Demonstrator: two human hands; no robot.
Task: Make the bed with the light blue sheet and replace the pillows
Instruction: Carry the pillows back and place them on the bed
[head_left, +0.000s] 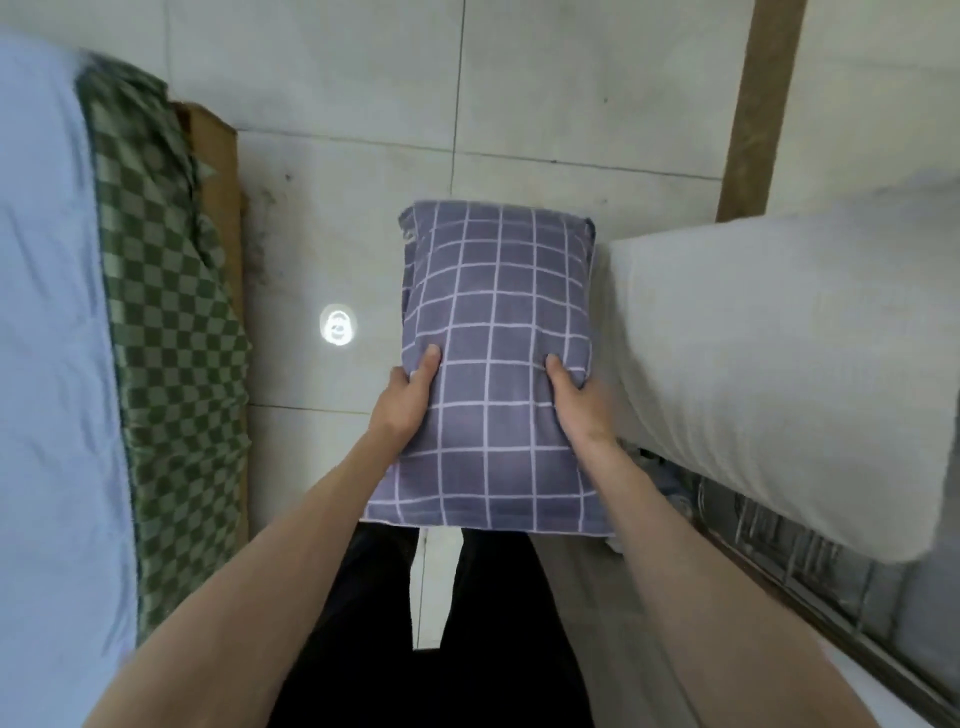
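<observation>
**Grid-patterned pillow held lengthwise over the tiled floor**

The purple-grey pillow with a white grid pattern (496, 358) is held in the air in front of the person, above the pale tiled floor (545, 93). Its long axis runs straight away from the person: one short end sits near the dark trousers (363, 623), the other points toward the far floor tiles. Its broad face is turned up to the camera.

The left hand (408, 400) grips the pillow's left long edge, thumb pressed onto the top face and the other fingers curled out of sight underneath. The right hand (576, 400) grips the right long edge the same way, thumb on top, fingers wrapped below.

Left of the pillow, well apart across bare floor, lies the bed with the light blue sheet (47, 312) spread on it; a green-and-pale checkered cloth (171, 312) hangs along its near side, and a brown wooden bed frame (221, 171) shows beside that. Between the bed and the pillow a small bright round reflection (337, 331) sits on the floor.

Just right of the pillow, touching or nearly touching its edge, is a large white pillow (779, 364) resting on a metal wire rack (779, 540). A brown wooden post (761, 104) rises beyond it.
</observation>
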